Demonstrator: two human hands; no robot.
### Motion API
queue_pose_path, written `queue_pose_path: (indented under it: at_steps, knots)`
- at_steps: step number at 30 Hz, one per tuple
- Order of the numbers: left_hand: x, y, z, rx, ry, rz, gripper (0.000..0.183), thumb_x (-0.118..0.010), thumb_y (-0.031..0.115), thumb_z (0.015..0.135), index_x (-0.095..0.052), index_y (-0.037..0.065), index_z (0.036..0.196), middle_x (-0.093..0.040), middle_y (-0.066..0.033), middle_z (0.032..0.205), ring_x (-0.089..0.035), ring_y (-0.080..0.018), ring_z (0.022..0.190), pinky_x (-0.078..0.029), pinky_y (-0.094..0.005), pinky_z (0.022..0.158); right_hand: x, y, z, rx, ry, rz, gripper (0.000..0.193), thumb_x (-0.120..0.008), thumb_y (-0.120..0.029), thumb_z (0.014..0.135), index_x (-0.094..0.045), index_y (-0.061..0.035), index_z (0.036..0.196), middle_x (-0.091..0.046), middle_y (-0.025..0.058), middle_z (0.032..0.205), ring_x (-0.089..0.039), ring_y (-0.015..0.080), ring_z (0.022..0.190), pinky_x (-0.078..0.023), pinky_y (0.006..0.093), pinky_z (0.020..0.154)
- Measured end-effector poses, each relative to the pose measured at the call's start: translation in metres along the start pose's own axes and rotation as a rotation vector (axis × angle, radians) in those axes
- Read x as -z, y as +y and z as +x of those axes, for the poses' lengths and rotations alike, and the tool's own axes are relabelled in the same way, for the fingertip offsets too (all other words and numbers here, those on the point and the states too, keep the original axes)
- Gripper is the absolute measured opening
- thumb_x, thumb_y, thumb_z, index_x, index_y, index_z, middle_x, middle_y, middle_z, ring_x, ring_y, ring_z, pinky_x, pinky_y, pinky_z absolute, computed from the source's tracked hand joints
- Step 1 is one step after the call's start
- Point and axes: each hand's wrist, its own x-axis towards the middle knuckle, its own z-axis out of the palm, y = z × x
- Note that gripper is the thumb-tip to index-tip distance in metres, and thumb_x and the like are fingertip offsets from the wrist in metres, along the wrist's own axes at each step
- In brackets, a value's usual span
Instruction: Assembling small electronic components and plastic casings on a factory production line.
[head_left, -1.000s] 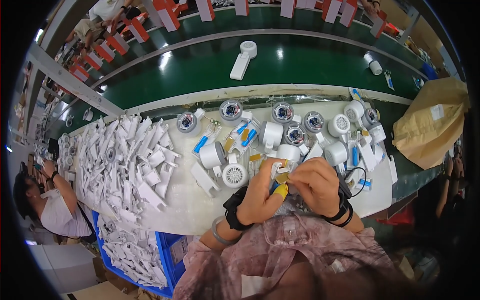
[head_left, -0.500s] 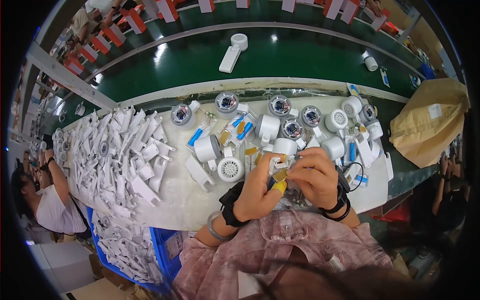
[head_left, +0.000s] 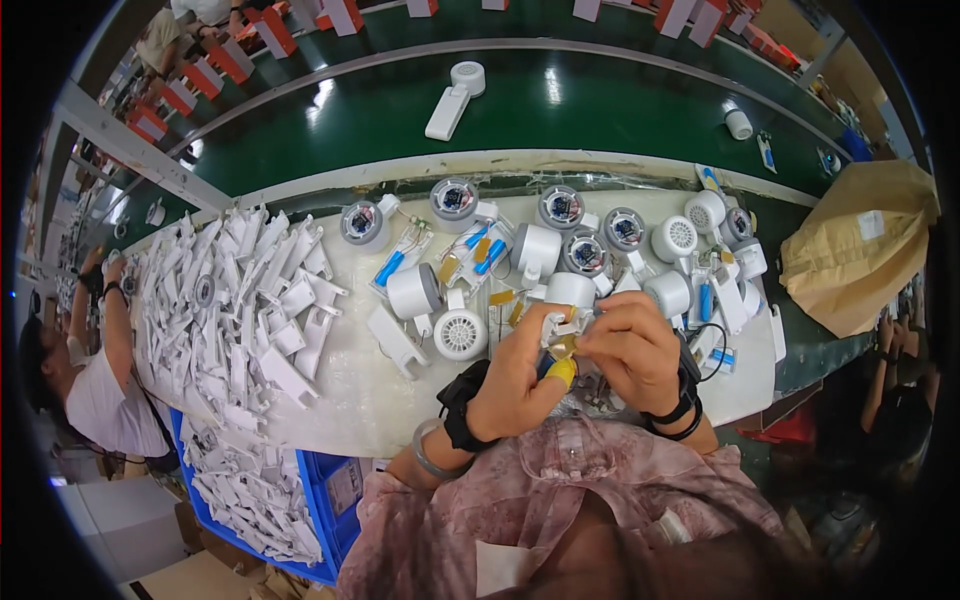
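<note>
My left hand (head_left: 518, 378) is closed around a small white plastic housing (head_left: 556, 326), with yellow tape (head_left: 562, 372) wrapped on the thumb. At its lower side, my right hand (head_left: 636, 352) pinches an amber film piece (head_left: 562, 347); the right fingers partly hide it. Just beyond the hands lie several round white-and-grey fan heads, such as one with a grille (head_left: 461, 335) and one showing a circuit board (head_left: 562, 207). Among them are blue battery cells (head_left: 390, 268) and more amber pieces (head_left: 449, 268). A loose white handle shell (head_left: 397, 341) lies left of the hands.
A big heap of white shells (head_left: 235, 300) covers the table's left side; a blue crate (head_left: 318, 510) below it holds more. Beyond the table runs a green conveyor (head_left: 350, 125) carrying a white handheld fan (head_left: 456, 101). A brown paper bag (head_left: 855, 245) stands right. A person (head_left: 105, 385) works left.
The handheld fan on the conveyor has shifted slightly left. The amber piece between my hands has tilted and shows less. At left, the other person's arms have risen toward the heap's far end.
</note>
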Motion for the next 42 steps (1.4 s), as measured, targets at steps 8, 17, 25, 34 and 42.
queue_pose_path:
  at_steps: [8, 17, 25, 34, 42]
  knots:
    - [-0.001, 0.005, 0.000, 0.032, 0.000, 0.024, 0.046, -0.053, 0.002, 0.077, -0.042, 0.001, 0.122, -0.058, -0.0160, 0.096, -0.058, -0.0290, 0.084, -0.047, -0.0342, 0.078, 0.000, 0.000, 0.000, 0.001, -0.013, -0.023, 0.025, -0.079, 0.000, 0.066, -0.067, -0.0074, 0.087, -0.062, 0.0060, 0.083, -0.060, 0.0257, 0.080, -0.050, 0.0398, 0.081]
    - [0.001, 0.003, 0.002, 0.021, -0.008, 0.062, 0.046, -0.052, 0.003, 0.078, -0.041, 0.000, 0.123, -0.058, -0.0151, 0.096, -0.059, -0.0284, 0.085, -0.047, -0.0348, 0.079, -0.002, 0.002, 0.000, -0.003, -0.002, -0.012, 0.026, -0.078, 0.002, 0.065, -0.067, -0.0065, 0.087, -0.061, 0.0059, 0.082, -0.060, 0.0242, 0.077, -0.050, 0.0407, 0.082]
    - [0.007, -0.006, 0.002, -0.180, -0.102, 0.050, 0.055, -0.058, 0.006, 0.082, -0.037, -0.004, 0.132, -0.059, -0.0128, 0.101, -0.058, -0.0198, 0.087, -0.046, -0.0306, 0.082, 0.000, 0.000, 0.000, 0.010, 0.018, -0.006, 0.028, -0.078, 0.004, 0.064, -0.066, -0.0063, 0.088, -0.060, 0.0060, 0.081, -0.060, 0.0244, 0.077, -0.050, 0.0408, 0.083]
    - [-0.004, -0.008, -0.003, -0.043, 0.005, 0.011, 0.044, -0.057, 0.012, 0.091, -0.041, -0.004, 0.129, -0.057, -0.0212, 0.116, -0.058, -0.0320, 0.106, -0.044, -0.0355, 0.092, 0.001, 0.000, 0.000, -0.004, -0.002, -0.008, 0.028, -0.078, 0.004, 0.064, -0.067, -0.0065, 0.087, -0.061, 0.0060, 0.082, -0.060, 0.0257, 0.080, -0.050, 0.0406, 0.083]
    - [-0.005, -0.016, 0.000, -0.071, 0.006, 0.024, 0.039, -0.051, 0.010, 0.095, -0.041, -0.003, 0.130, -0.056, -0.0123, 0.100, -0.054, -0.0201, 0.084, -0.043, -0.0293, 0.074, 0.001, 0.000, 0.002, 0.010, -0.001, -0.024, 0.028, -0.077, 0.006, 0.063, -0.066, -0.0060, 0.086, -0.061, 0.0055, 0.082, -0.060, 0.0253, 0.079, -0.050, 0.0404, 0.083]
